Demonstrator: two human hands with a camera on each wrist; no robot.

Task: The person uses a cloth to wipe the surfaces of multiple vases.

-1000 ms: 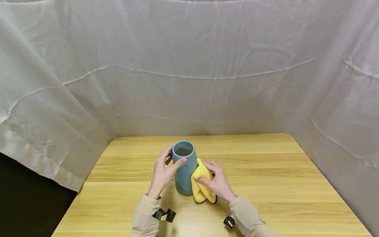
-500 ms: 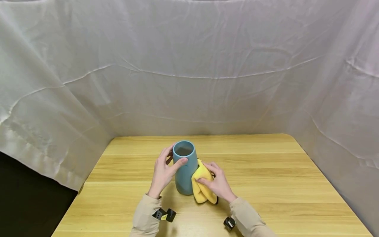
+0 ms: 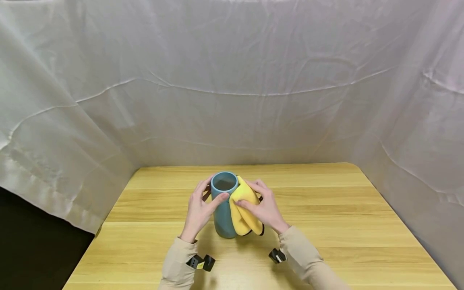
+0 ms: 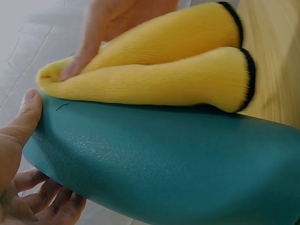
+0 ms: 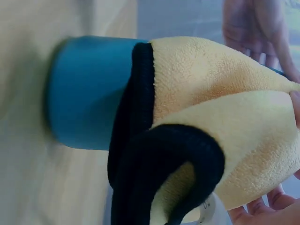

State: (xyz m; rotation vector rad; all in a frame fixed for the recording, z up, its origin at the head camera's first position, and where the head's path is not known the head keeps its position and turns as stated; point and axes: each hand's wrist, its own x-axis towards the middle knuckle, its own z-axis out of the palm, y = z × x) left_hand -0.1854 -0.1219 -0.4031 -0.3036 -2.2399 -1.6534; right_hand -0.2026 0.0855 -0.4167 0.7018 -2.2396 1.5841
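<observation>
A blue vase (image 3: 224,219) with an open round top stands upright on the wooden table. Around its upper left side, my left hand (image 3: 198,209) grips it, thumb in front and fingers behind. My right hand (image 3: 266,205) pinches a folded yellow cloth (image 3: 241,211) with black edging and holds it against the vase's right side, up near the rim. In the left wrist view a small dark mark (image 4: 62,107) shows on the vase close to the left thumb. The cloth covers much of the vase in the right wrist view.
The wooden table (image 3: 344,225) reaches back to a grey fabric curtain (image 3: 232,125) that also hangs at both sides. A black area (image 3: 36,241) lies beyond the table's left edge. Small black devices (image 3: 277,255) sit at the wrists.
My right hand has slid the yellow cloth upward along the vase's right side, from its lower part to near the rim. My left hand keeps its place on the vase.
</observation>
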